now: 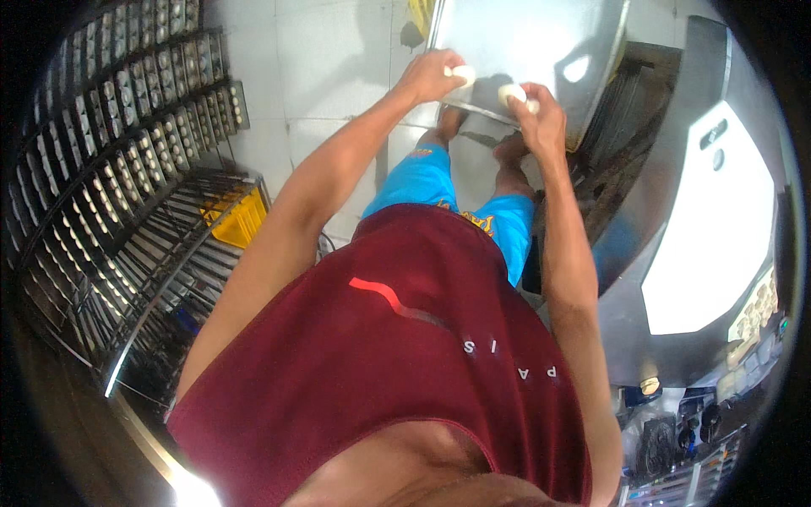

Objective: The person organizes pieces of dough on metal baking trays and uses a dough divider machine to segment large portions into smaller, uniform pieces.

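We hold pale lumps (462, 76) at a metal tray's (532, 34) near edge.
Our left grip (429, 78) and right grip (543, 121) each pinch some; to our left stand a dark rack (127, 145) with rows of pale rounds (171, 139) and a yellow crate (242, 220).

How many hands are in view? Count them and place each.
2. The left hand, holding a pale piece, is at the near left corner of the metal tray; the right hand, holding pale pieces, is over its near edge, farther right. Neither is hidden.
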The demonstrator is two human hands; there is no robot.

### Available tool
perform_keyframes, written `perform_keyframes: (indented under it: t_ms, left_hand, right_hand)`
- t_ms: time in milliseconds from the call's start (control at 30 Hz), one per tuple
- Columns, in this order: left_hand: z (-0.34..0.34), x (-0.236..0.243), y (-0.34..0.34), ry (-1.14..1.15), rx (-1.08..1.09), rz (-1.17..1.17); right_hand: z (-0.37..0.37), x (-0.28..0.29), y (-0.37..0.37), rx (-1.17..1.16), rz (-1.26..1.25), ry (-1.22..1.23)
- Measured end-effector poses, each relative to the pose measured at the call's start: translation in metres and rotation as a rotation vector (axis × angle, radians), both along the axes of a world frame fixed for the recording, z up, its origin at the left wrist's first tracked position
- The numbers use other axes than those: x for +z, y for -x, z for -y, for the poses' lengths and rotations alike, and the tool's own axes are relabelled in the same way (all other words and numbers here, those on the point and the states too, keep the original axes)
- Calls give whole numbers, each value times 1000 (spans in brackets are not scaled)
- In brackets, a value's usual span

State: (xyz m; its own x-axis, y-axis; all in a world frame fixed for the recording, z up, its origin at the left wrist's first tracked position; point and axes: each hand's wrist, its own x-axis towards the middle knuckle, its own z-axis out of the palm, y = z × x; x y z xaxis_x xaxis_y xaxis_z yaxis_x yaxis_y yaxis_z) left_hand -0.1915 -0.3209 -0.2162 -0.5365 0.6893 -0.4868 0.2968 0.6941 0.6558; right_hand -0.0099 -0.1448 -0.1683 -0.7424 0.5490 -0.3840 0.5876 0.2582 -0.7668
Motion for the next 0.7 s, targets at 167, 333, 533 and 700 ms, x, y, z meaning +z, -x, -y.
perform_keyframes:
  t_ms: [167, 333, 533, 700]
  left_hand:
    - [5, -25, 3, -178, -157, -302]
    - [8, -27, 4, -166, -123, -256]
    - [3, -5, 6, -132, -75, -207]
    - [-28, 12, -28, -233, -144, -69]
  right_hand:
    - [15, -57, 35, 74, 59, -42]
    - [24, -64, 34, 80, 112, -223]
    - [25, -56, 26, -36, 186, -161]
    - [-3, -56, -26, -280, 143, 157]
